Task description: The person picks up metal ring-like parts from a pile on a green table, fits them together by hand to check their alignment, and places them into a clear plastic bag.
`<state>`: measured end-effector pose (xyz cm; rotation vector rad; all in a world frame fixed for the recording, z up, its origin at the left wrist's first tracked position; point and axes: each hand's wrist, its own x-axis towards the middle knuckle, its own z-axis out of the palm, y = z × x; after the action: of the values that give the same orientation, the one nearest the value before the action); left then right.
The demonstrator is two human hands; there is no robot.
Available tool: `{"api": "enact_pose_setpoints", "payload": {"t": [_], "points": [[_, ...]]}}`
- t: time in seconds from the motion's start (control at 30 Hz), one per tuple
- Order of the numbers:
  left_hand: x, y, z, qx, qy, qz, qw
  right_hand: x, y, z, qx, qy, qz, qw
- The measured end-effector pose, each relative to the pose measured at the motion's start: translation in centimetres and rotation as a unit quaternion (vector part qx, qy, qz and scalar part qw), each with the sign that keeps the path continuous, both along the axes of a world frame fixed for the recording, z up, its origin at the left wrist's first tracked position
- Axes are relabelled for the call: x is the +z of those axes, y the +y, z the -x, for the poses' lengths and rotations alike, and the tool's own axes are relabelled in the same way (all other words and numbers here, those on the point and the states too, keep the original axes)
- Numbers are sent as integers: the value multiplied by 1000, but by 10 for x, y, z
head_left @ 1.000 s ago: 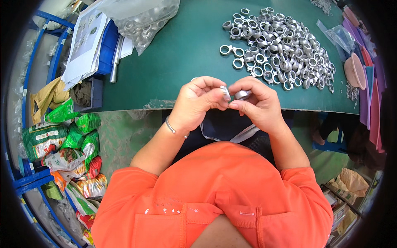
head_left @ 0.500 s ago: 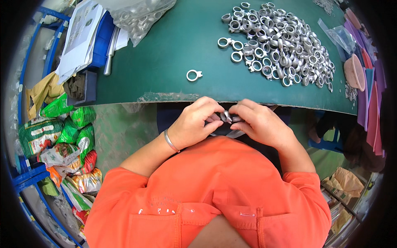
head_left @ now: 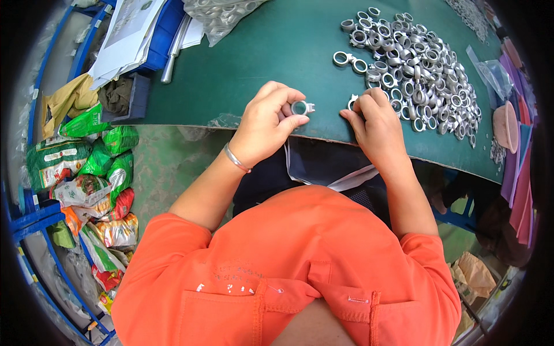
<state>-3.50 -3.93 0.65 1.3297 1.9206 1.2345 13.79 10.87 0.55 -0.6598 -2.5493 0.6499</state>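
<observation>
Just above the green table's front edge, my left hand has its thumb and fingers closed about a silver metal ring with a small notched lug. The lug points right. Whether this ring is lifted off the table cannot be made out. Farther right, my right hand pinches another metal ring at the near left side of the ring pile; the fingers partly cover it. Anything inside my curled left fingers is hidden.
A clear bag of rings lies at the back. Papers, a blue bin and a metal rod are at far left. A pink bowl stands right. Colourful bags fill the left floor.
My hands, together over my lap holding metal, have parted and moved up over the table. The left reaches the lone ring; the right has taken a ring from the pile's edge. The view shifted.
</observation>
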Motion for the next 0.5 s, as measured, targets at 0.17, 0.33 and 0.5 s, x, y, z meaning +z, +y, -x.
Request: {"api": "enact_pose_setpoints", "payload": {"t": [0.17, 0.33, 0.5], "points": [[-13, -1, -12, -59, -431, -65, 898, -2, -4, -14, 40, 164, 464, 870], [-13, -3, -18, -77, -561, -52, 823, 1, -7, -19, 23, 222, 671, 707], [-13, -5, -20, -75, -600, -77, 793, 10, -17, -27, 89, 156, 510, 841]]}}
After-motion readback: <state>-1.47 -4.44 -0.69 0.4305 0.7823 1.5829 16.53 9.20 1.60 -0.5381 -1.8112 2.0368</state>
